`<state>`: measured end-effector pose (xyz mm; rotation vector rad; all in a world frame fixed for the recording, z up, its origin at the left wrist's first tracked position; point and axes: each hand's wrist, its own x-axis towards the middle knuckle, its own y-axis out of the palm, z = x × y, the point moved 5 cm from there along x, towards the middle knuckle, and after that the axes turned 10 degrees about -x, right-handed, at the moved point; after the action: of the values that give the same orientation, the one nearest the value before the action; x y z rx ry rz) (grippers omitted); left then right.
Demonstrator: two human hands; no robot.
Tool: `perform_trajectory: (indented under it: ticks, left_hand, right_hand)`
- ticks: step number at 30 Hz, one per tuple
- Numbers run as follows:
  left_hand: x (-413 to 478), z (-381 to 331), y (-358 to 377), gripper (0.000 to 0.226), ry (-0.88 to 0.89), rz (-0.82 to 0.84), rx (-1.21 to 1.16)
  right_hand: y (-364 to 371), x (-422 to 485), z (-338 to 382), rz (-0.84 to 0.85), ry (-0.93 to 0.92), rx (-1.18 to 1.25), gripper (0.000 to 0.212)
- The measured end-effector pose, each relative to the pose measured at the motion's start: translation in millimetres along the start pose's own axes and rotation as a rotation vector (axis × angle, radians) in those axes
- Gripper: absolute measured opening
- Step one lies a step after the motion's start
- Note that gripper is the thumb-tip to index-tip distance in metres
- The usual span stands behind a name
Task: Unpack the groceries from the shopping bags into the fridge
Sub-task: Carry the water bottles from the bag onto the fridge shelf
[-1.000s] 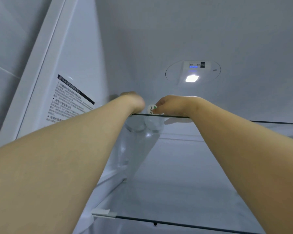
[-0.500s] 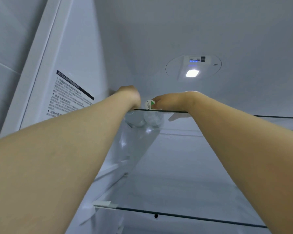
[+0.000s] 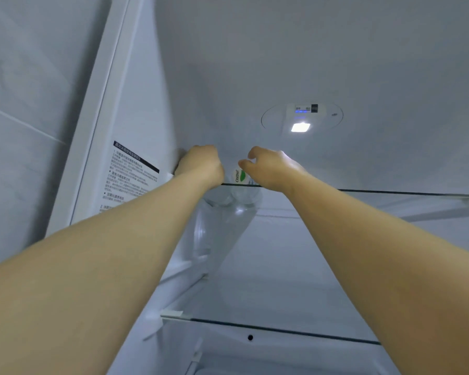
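I look up into the open fridge at its top glass shelf [image 3: 390, 192]. Two clear water bottles stand at the shelf's far left. Their bases show through the glass, the left bottle [image 3: 215, 198] and the right bottle [image 3: 240, 175] with a white and green label. My left hand [image 3: 201, 165] is curled around the left bottle and hides its body. My right hand [image 3: 271, 169] hovers just right of the labelled bottle, fingers loosely apart, holding nothing.
A lower glass shelf [image 3: 282, 331] crosses below my arms. The fridge's left wall carries a printed sticker [image 3: 130, 174]. A lit lamp and control panel [image 3: 301, 123] sit on the back wall above the shelf. The top shelf stretches to the right.
My right hand has let go of the labelled bottle and its fingers have spread. My left hand stays closed at the left bottle.
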<state>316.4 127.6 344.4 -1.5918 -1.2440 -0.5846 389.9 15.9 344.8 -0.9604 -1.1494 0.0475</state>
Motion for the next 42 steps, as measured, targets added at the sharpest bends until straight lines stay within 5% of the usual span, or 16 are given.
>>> perform_trajectory:
  ticks: [4, 12, 29, 42]
  left_hand:
    - [-23, -8, -8, 0.032, 0.067, -0.013, -0.095]
    - [-115, -2, -25, 0.03, 0.181, -0.189, -0.297]
    - [-297, 43, 47, 0.037, 0.168, 0.15, -0.162]
    - [-406, 45, 96, 0.029, 0.262, 0.561, -0.421]
  right_hand:
    - [-4, -25, 0, -0.088, -0.052, -0.041, 0.045]
    - [-14, -116, -5, -0.383, -0.029, 0.325, 0.037]
    - [94, -292, -37, -0.132, 0.013, 0.235, 0.047]
    - [132, -435, -52, 0.096, 0.387, 0.009, 0.057]
